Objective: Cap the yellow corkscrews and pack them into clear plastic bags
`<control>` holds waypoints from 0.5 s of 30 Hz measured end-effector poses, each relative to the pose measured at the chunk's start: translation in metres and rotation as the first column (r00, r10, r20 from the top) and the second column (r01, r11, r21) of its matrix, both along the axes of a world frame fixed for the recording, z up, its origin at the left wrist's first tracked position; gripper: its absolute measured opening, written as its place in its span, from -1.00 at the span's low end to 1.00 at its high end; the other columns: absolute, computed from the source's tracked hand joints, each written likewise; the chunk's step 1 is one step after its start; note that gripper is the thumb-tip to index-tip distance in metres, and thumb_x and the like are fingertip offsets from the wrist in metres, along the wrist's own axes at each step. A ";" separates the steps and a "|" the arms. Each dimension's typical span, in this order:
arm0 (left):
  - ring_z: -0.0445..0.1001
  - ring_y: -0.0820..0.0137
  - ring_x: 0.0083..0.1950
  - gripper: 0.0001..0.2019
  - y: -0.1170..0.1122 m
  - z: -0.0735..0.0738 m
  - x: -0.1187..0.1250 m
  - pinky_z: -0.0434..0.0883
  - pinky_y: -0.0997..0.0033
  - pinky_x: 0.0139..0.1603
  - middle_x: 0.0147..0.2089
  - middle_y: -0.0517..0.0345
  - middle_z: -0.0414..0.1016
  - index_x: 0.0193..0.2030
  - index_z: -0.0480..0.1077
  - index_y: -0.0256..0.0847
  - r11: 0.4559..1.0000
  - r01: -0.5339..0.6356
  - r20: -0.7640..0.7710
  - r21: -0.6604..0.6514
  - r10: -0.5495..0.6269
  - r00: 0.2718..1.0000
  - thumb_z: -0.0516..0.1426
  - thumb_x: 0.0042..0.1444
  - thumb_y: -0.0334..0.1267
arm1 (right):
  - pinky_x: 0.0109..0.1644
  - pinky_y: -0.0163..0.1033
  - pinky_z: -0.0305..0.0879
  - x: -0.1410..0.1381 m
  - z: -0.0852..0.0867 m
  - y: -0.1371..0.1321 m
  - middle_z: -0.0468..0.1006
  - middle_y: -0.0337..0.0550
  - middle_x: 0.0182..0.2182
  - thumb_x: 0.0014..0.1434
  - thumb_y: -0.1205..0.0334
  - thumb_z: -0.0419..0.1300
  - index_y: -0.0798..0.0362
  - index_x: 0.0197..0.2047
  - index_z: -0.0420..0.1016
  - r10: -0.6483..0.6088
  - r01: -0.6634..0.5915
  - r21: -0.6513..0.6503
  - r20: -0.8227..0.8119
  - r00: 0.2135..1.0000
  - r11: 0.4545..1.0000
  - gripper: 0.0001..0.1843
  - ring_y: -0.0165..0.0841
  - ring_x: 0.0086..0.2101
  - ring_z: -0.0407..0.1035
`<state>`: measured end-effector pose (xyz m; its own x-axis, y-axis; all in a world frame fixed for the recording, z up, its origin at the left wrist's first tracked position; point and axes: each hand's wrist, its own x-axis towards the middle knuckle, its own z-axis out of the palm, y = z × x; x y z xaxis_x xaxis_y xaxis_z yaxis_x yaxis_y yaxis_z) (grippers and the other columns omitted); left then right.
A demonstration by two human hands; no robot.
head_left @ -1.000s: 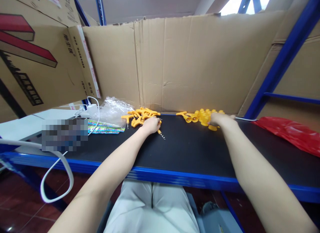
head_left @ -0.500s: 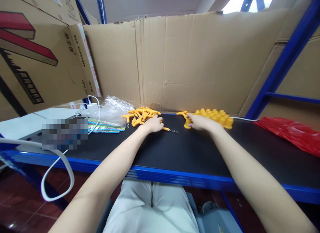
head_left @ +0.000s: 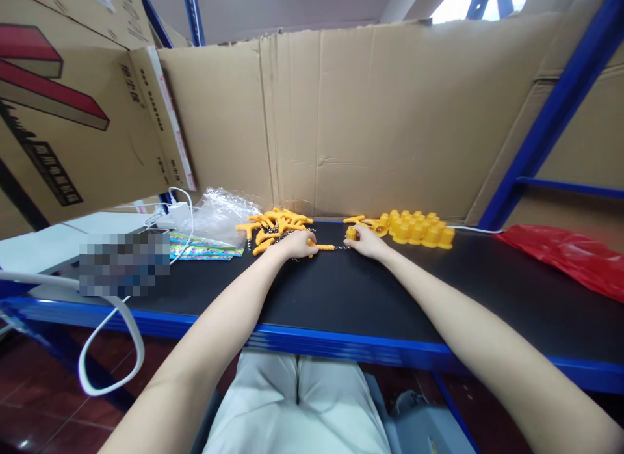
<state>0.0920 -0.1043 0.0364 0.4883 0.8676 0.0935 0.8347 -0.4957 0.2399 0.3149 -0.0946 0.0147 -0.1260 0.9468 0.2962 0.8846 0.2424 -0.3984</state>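
Note:
My left hand (head_left: 298, 244) is closed round the handle of a yellow corkscrew (head_left: 325, 247), whose metal spiral points right. Facing it, my right hand (head_left: 369, 242) pinches a small yellow cap-like cup (head_left: 351, 233), close to the spiral's tip. Whether the tip is inside the cup I cannot tell. Behind and left of my left hand lies a pile of yellow T-handled corkscrews (head_left: 280, 221). To the right of my right hand stand several more yellow cups (head_left: 422, 229) in a cluster. Another yellow T-shaped piece (head_left: 355, 219) lies behind my right hand.
A clear plastic bag (head_left: 214, 213) and a colourful packet (head_left: 209, 248) lie left of the pile. A red plastic bag (head_left: 556, 252) is at the right. Cardboard (head_left: 390, 122) walls the back of the black tabletop (head_left: 331, 298). A white cable (head_left: 136, 337) loops over the front left edge.
My right hand has moved left with a cup from beside the cluster. My left hand has drawn the corkscrew slightly forward, its spiral now pointing level at the cup.

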 end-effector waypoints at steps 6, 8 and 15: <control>0.46 0.33 -0.23 -0.67 0.005 -0.006 -0.001 0.36 0.44 -0.22 -0.24 0.09 0.52 -0.13 0.42 -0.21 0.999 0.000 0.027 0.046 -0.002 1.000 0.08 -0.01 -0.12 | 0.01 -0.06 0.21 0.003 0.014 -0.014 0.36 0.00 0.06 0.03 0.50 0.03 0.01 0.07 0.36 0.028 -0.059 0.075 0.357 0.934 0.995 -0.48 -0.11 0.02 0.27; 0.46 0.31 -0.20 -0.67 0.007 -0.009 -0.001 0.37 0.42 -0.19 -0.23 0.08 0.51 -0.14 0.43 -0.20 0.998 -0.004 0.027 0.063 0.002 1.000 0.08 -0.02 -0.11 | 0.00 -0.12 0.21 0.004 0.013 -0.014 0.40 0.02 0.02 0.00 0.52 0.03 0.03 0.06 0.37 0.076 -0.089 0.014 0.393 0.917 0.996 -0.47 -0.13 0.00 0.28; 0.46 0.31 -0.18 -0.70 0.012 -0.012 -0.001 0.36 0.40 -0.16 -0.23 0.09 0.51 -0.16 0.43 -0.18 0.996 0.000 0.032 0.085 -0.003 0.999 0.08 -0.01 -0.12 | 0.01 -0.21 0.21 0.002 0.015 -0.015 0.41 0.00 0.01 -0.02 0.53 0.04 0.07 0.06 0.38 0.190 -0.185 -0.050 0.367 0.911 0.981 -0.46 -0.20 -0.01 0.30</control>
<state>0.0910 -0.0919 0.0246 0.4851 0.8551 0.1830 0.8265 -0.5167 0.2234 0.3170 -0.1097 0.0300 -0.3996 0.8984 0.1821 0.9078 0.4154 -0.0574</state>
